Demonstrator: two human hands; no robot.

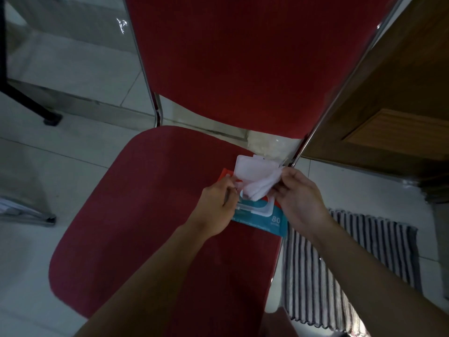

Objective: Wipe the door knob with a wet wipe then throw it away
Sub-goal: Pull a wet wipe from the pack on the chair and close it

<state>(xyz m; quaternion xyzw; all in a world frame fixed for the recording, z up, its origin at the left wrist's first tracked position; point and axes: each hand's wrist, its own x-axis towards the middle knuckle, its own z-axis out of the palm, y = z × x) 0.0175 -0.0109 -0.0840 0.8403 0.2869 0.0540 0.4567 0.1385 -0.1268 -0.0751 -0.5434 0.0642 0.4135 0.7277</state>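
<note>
A teal and orange pack of wet wipes [263,221] lies on the red seat of a chair [136,215], near its right edge. The pack's white plastic lid [250,167] stands flipped up. My left hand [218,207] presses on the pack's left side and holds it down. My right hand [300,198] pinches a white wet wipe [261,187] that sticks up out of the pack's opening. No door knob is in view.
The chair's red backrest [243,57] with chrome frame tubes rises behind the seat. A brown wooden door [398,105] stands at the right. A striped mat [340,268] lies on the white tiled floor right of the chair. A black stand foot [52,117] is at left.
</note>
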